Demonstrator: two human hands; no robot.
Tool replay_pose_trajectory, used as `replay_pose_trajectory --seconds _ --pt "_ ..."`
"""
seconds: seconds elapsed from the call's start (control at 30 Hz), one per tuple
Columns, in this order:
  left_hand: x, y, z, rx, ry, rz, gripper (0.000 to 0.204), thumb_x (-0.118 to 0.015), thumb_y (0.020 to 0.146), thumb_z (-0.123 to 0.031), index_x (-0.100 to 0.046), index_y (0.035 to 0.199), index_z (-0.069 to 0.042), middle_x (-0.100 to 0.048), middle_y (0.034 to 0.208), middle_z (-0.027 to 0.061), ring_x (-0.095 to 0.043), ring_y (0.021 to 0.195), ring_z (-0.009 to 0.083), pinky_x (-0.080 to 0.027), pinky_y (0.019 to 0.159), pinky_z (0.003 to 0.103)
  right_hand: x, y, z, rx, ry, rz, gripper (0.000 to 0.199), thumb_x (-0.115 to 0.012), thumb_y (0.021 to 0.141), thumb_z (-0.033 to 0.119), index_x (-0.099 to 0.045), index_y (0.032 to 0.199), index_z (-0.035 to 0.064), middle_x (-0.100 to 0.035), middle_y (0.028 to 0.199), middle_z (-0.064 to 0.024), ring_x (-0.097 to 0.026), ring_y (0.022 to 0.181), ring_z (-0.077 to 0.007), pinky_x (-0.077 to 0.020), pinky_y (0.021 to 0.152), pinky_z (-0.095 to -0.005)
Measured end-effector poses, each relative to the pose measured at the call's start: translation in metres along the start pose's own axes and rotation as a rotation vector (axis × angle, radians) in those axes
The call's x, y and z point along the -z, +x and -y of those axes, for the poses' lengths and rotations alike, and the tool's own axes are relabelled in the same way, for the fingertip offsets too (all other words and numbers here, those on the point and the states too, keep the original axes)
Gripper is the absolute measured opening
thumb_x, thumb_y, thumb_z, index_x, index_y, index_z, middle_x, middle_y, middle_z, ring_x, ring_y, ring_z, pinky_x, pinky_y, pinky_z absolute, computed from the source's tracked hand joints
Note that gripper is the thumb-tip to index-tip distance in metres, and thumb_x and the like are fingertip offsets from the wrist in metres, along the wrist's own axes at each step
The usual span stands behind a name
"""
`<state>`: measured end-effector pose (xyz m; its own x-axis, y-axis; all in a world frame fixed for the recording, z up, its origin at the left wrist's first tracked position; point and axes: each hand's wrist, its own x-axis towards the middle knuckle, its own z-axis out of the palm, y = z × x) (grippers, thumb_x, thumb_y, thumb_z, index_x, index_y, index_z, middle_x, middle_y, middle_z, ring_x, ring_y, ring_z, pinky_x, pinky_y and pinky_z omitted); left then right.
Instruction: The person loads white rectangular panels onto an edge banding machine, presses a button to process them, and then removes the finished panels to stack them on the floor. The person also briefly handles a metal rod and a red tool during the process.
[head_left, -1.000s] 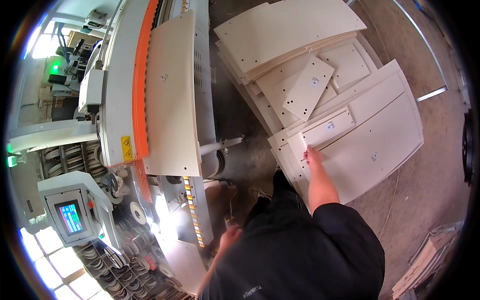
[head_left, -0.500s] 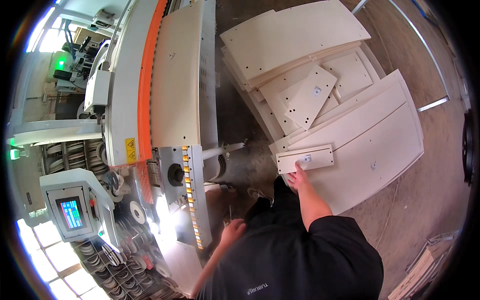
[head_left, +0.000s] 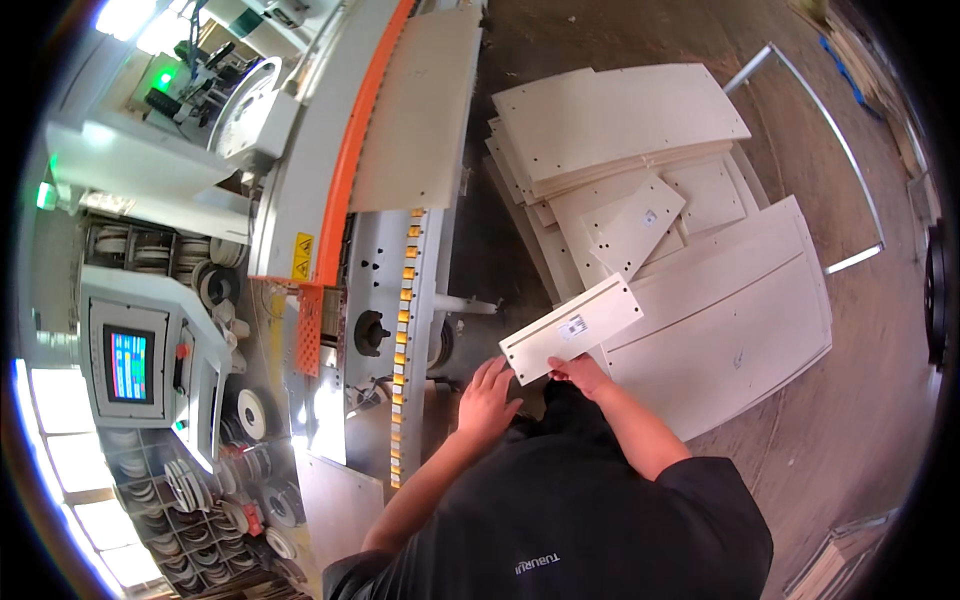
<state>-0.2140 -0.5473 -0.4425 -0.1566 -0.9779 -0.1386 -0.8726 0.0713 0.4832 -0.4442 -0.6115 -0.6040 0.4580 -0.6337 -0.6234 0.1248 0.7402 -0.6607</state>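
A small cream rectangular board (head_left: 541, 345) with a long groove, a few dark holes and a white label is tilted in front of me. At its near edge my right hand (head_left: 582, 377) is closed, thumb and fingers gripping the board. Close to the board's left end is my left hand (head_left: 487, 404), its fingers apart and nothing visible in it. Whether its fingertips touch the board's corner I cannot tell. Beyond the held board lies another small panel (head_left: 640, 225) with holes and a label, resting on stacked panels (head_left: 620, 120).
A large grooved panel (head_left: 730, 320) lies to the right. On the left runs a long machine with an orange strip (head_left: 365, 120), a roller rail (head_left: 403, 330) and a panel (head_left: 415, 120) on it. A control screen (head_left: 128, 365) and racked rolls (head_left: 180, 490) stand farther left.
My right hand has lifted the small board off the large panel and brought it left and nearer, tilting it. My left hand has risen toward the board and spread its fingers. The view has shifted.
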Motion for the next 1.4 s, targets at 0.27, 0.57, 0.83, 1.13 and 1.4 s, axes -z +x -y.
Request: replay_pose_trajectory --seconds 0.27,0.57,0.83,1.13,1.4 --pt "0.036 -0.044 0.02 0.104 0.081 -0.169 0.065 -0.089 0.066 -0.031 -0.059 0.118 -0.006 -0.04 0.153 0.0212 -0.037 0.142 0.0418 -0.042 0.111 0.049 -0.124 -0.047 0.021 0.246 -0.44 0.152 0.051 -0.077 0.091 0.024 -0.062 0.134 0.0042 -0.068 0.124 -0.0127 -0.062 0.118 -0.024 -0.0493 0.1 -0.037" --pt "0.034 -0.161 0.101 0.34 -0.051 -0.39 0.062 -0.091 0.06 -0.031 -0.06 0.108 -0.007 -0.047 0.141 0.0217 -0.044 0.131 0.0427 -0.039 0.111 0.051 -0.179 -0.046 -0.02 0.13 -0.87 0.419 0.058 -0.075 0.092 0.043 -0.064 0.13 -0.0001 -0.075 0.111 -0.0118 -0.07 0.101 -0.0211 -0.0535 0.092 -0.0348" --pt "0.05 -0.256 0.225 0.583 -0.003 -0.604 0.059 -0.091 0.057 -0.027 -0.061 0.103 -0.007 -0.05 0.136 0.0185 -0.046 0.125 0.0403 -0.041 0.108 0.049 -0.127 -0.065 -0.049 -0.011 -0.777 0.137 0.045 -0.072 0.095 0.038 -0.068 0.123 0.0035 -0.075 0.105 -0.0071 -0.068 0.085 -0.0124 -0.0541 0.073 -0.028" --pt "0.06 -0.247 0.271 0.529 0.098 -0.5 0.06 -0.09 0.061 -0.035 -0.063 0.109 -0.009 -0.051 0.134 0.0162 -0.044 0.128 0.0385 -0.04 0.111 0.046 -0.073 -0.1 -0.072 -0.208 -0.695 -0.165 0.036 -0.069 0.097 0.035 -0.068 0.119 0.0073 -0.074 0.105 -0.0056 -0.069 0.088 -0.0163 -0.0531 0.075 -0.0304" --pt "0.102 -0.259 0.278 0.626 -0.247 -0.33 0.067 -0.091 0.058 -0.037 -0.062 0.111 -0.008 -0.055 0.126 0.016 -0.046 0.126 0.0366 -0.042 0.108 0.044 -0.031 -0.114 -0.113 -0.243 -0.634 -0.163 0.039 -0.076 0.09 0.036 -0.07 0.117 0.0093 -0.073 0.1 -0.003 -0.068 0.084 -0.0151 -0.0508 0.07 -0.0301"
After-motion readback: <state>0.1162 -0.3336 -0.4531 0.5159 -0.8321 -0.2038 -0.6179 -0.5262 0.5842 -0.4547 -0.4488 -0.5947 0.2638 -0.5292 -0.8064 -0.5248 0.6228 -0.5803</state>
